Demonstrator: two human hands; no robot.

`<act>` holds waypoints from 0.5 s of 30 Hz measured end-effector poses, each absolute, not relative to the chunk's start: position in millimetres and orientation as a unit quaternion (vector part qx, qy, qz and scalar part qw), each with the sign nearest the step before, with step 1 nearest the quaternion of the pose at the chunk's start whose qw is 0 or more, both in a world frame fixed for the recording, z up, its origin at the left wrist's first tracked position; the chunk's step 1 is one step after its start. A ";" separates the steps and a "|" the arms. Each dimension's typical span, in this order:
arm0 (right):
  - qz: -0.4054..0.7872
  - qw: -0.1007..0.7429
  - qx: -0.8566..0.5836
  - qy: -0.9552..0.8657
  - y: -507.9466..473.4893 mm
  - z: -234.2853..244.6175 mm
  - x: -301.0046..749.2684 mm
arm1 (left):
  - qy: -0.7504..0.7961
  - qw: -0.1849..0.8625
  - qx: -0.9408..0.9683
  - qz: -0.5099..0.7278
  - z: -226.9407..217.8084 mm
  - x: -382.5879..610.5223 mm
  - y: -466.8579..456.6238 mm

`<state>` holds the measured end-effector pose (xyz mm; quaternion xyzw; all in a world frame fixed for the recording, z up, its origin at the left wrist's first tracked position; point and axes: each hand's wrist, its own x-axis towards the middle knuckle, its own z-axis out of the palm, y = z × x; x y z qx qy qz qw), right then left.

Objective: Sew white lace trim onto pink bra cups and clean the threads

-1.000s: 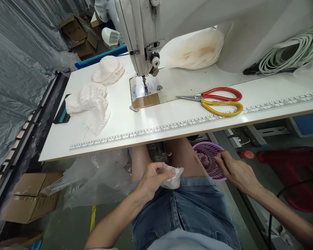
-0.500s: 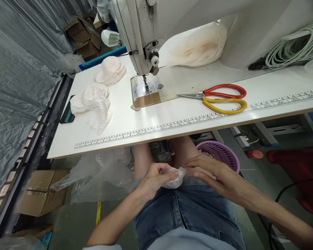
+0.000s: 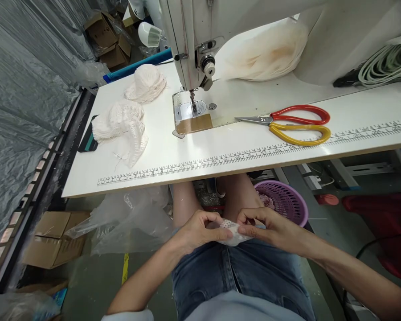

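Note:
Above my lap, a small piece of white lacy fabric [image 3: 233,232] is stretched between both hands. My left hand [image 3: 205,229] pinches its left side, thumb on top. On the other side, my right hand [image 3: 265,227] grips the fabric between thumb and curled fingers. Part of the piece is hidden by the fingers. On the table above lie two bunches of white lace, one in front [image 3: 122,127] and one behind [image 3: 146,83]. Scissors [image 3: 287,125] with one red and one yellow handle rest near the table's printed ruler.
A sewing machine [image 3: 190,53] stands on the white table [image 3: 173,156], its needle over the metal plate. Pale fabric [image 3: 263,53] lies under its arm. A purple basket [image 3: 292,203] sits below on the right, clear plastic [image 3: 133,223] and a cardboard box [image 3: 55,238] on the left.
My right hand has come in from beside the fabric and closed on its right side. The left hand keeps its pinch. The camera view has shifted slightly.

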<state>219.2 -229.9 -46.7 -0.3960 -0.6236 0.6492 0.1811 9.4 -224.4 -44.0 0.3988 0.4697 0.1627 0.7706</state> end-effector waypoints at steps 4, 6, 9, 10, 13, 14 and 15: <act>0.669 0.183 -0.385 -0.609 -228.0 -45.8 218.3 | 0.465 0.763 0.426 0.139 -40.7 5.4 -221.5; 0.663 0.185 -0.386 -0.615 -228.1 -48.3 217.5 | 0.469 0.763 0.423 0.138 -39.9 5.3 -221.4; 0.625 0.202 -0.410 -0.633 -230.2 -52.3 217.0 | 0.474 0.765 0.412 0.143 -40.3 6.3 -222.4; 0.611 0.208 -0.419 -0.639 -231.3 -53.1 217.0 | 0.475 0.765 0.409 0.146 -40.9 6.7 -222.9; 0.579 0.212 -0.437 -0.655 -235.2 -53.6 217.4 | 0.474 0.771 0.396 0.157 -43.3 7.5 -224.4; 0.572 0.211 -0.440 -0.660 -236.5 -53.5 217.3 | 0.472 0.774 0.391 0.158 -43.9 7.6 -224.9; 0.566 0.212 -0.442 -0.663 -237.7 -53.4 217.0 | 0.473 0.776 0.386 0.159 -44.3 7.8 -225.4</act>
